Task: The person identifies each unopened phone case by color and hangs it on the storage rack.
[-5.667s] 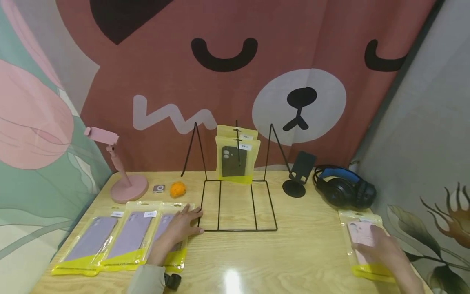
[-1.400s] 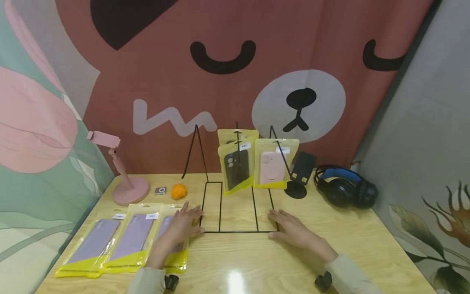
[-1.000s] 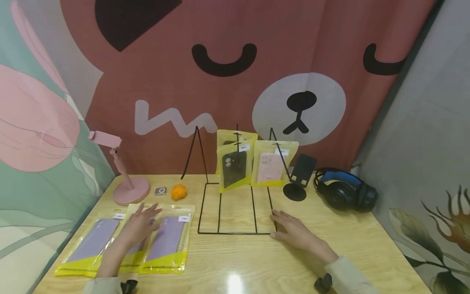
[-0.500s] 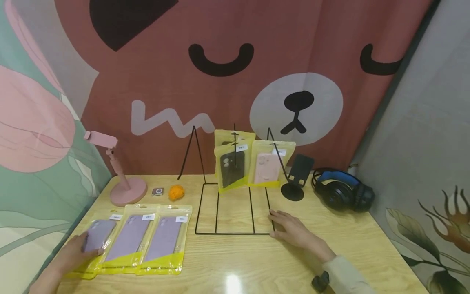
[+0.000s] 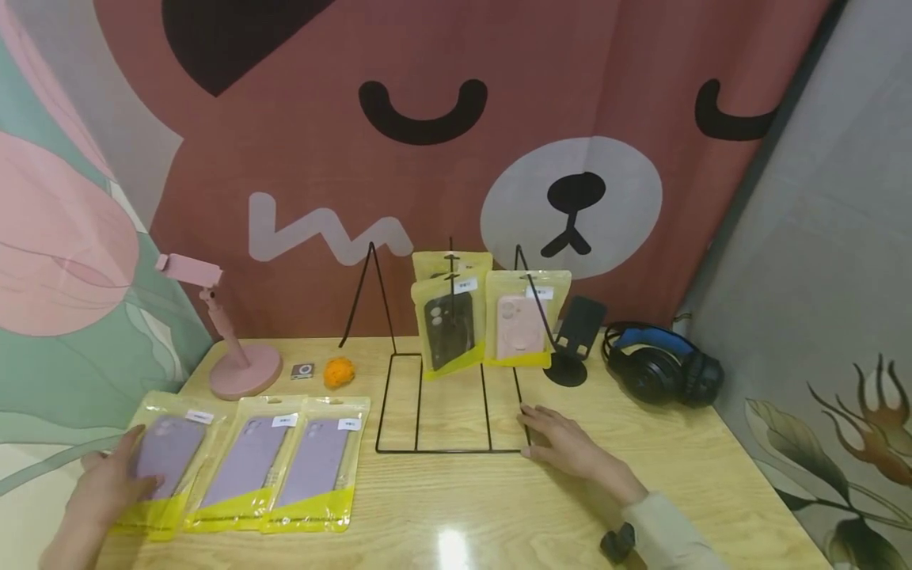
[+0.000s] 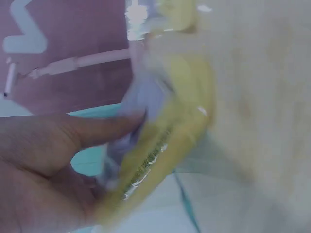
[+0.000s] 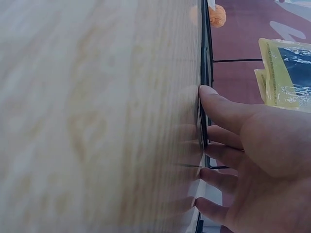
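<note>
My left hand [image 5: 96, 487] grips the leftmost purple phone case [image 5: 169, 451], sealed in a clear and yellow pouch, with the thumb over its front. In the left wrist view the pouch's yellow end [image 6: 180, 102] tilts up off the table, somewhat blurred. Two similar purple phone case pouches, one in the middle [image 5: 245, 463] and one on the right [image 5: 313, 467], lie flat beside it. My right hand [image 5: 570, 443] rests at the front right corner of the black wire rack [image 5: 449, 451], fingertips touching wire and table. The rack bears pouches with a black case [image 5: 450, 326] and a pink case [image 5: 520, 326].
Along the back left stand a pink phone stand [image 5: 245, 370], a small square player [image 5: 302, 370] and an orange ball-like thing [image 5: 339, 372]. A black phone stand [image 5: 568, 369] and headphones [image 5: 663, 368] are at the back right. A patterned curtain hangs behind.
Earlier, my right hand was on the pink case pouch at the right; that pouch now hangs on the rack. My left hand left the rack and lifted the leftmost purple case pouch.
</note>
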`<state>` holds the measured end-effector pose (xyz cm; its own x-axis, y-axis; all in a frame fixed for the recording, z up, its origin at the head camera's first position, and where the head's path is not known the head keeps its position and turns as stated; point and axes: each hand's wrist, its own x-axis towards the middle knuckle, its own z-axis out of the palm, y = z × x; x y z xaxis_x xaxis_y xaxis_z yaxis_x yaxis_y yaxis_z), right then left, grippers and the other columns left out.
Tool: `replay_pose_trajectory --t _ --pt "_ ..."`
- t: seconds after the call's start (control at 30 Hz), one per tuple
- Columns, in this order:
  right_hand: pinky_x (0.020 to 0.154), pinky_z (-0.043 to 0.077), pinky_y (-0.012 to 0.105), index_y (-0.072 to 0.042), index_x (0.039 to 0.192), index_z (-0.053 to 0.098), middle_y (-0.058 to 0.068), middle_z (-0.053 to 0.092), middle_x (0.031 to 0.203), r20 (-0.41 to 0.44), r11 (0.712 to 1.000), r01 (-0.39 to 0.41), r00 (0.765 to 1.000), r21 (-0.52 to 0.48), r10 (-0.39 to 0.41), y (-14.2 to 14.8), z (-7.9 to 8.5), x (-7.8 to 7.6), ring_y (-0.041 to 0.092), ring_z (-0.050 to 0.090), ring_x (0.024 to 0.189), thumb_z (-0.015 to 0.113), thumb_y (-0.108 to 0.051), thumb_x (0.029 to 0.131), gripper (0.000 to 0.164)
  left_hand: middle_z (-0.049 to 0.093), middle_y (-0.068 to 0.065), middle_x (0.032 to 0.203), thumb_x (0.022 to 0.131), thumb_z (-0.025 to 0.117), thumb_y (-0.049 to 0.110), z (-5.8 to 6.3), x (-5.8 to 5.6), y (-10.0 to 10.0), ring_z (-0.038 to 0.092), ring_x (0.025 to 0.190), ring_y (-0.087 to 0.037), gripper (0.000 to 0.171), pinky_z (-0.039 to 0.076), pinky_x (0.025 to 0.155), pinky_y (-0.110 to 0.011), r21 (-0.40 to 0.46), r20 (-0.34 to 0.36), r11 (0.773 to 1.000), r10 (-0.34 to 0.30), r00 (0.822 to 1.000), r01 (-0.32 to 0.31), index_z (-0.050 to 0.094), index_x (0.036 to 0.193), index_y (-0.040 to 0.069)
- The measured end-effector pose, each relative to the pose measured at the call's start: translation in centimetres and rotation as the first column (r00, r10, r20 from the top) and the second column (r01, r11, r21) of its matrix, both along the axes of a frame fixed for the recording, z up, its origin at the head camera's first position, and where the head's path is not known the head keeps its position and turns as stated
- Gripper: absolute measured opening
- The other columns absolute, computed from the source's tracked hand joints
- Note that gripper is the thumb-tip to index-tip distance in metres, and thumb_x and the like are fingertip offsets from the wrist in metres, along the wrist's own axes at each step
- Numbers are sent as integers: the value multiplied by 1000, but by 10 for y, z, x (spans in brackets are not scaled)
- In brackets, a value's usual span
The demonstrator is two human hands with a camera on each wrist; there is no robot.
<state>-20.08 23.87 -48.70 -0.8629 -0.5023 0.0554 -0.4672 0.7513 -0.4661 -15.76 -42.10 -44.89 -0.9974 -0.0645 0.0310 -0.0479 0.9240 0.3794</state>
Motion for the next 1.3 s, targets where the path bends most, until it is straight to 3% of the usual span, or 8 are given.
replay_pose_trajectory --t 0.17,0.3,0.43,0.57,0.67,0.83,1.1,1.3 --pt "98 29 71 2 139 48 22 37 149 0 1000 -2 1000 1 2 -1 0 0 48 33 134 64 -30 92 59 49 -46 98 81 50 -6 31 10 10 51 62 -36 65 40 46 -44 -30 -155 1000 0 988 -5 29 143 -9" --pt "98 28 72 3 139 48 22 36 149 3 1000 -3 1000 -8 3 -1 0 1 48 32 134 64 -30 92 59 47 -44 118 90 47 -2 52 20 33 53 86 -50 58 43 59 -55 56 -244 998 37 969 -24 33 146 -1" --pt "98 28 73 3 138 48 22 36 149 1 1000 -3 1000 -13 3 -1 0 0 49 33 133 64 -30 92 59 43 3 148 98 53 7 60 26 63 41 133 -18 51 43 98 -26 256 -368 964 25 929 75 42 147 15" --pt "97 29 73 3 138 48 23 37 149 -2 1000 -5 1000 -14 5 -1 0 0 49 33 133 64 -31 92 59 49 23 137 93 61 4 63 29 90 38 122 15 50 31 92 1 470 -433 856 13 901 213 50 142 13" --pt "98 29 72 3 138 49 23 37 148 -7 1000 -8 1000 -12 8 -1 0 -1 49 34 133 64 -31 92 59 63 13 100 89 63 -7 64 30 108 53 89 5 51 42 64 -6 606 -458 742 32 889 285 53 137 4" --pt "97 30 72 4 136 50 24 38 147 -16 1000 -14 1000 -19 14 -1 -1 1 51 35 131 64 -30 92 58 38 5 72 85 62 -16 64 33 130 31 61 -13 51 26 48 -30 707 -474 588 -19 880 394 53 133 -6" --pt "97 30 72 5 136 50 25 39 146 -24 999 -30 999 -24 29 0 -1 3 51 36 130 64 -31 92 58 62 20 87 85 64 -10 62 32 161 47 58 0 49 46 62 -17 585 -458 652 -224 860 481 56 132 -2" --pt "95 30 73 7 134 50 28 39 145 -35 998 -45 998 -40 44 1 1 4 54 36 129 64 -29 92 57 61 12 130 85 64 -11 59 28 176 60 87 1 49 50 77 -16 549 -479 626 -307 822 554 57 132 0"
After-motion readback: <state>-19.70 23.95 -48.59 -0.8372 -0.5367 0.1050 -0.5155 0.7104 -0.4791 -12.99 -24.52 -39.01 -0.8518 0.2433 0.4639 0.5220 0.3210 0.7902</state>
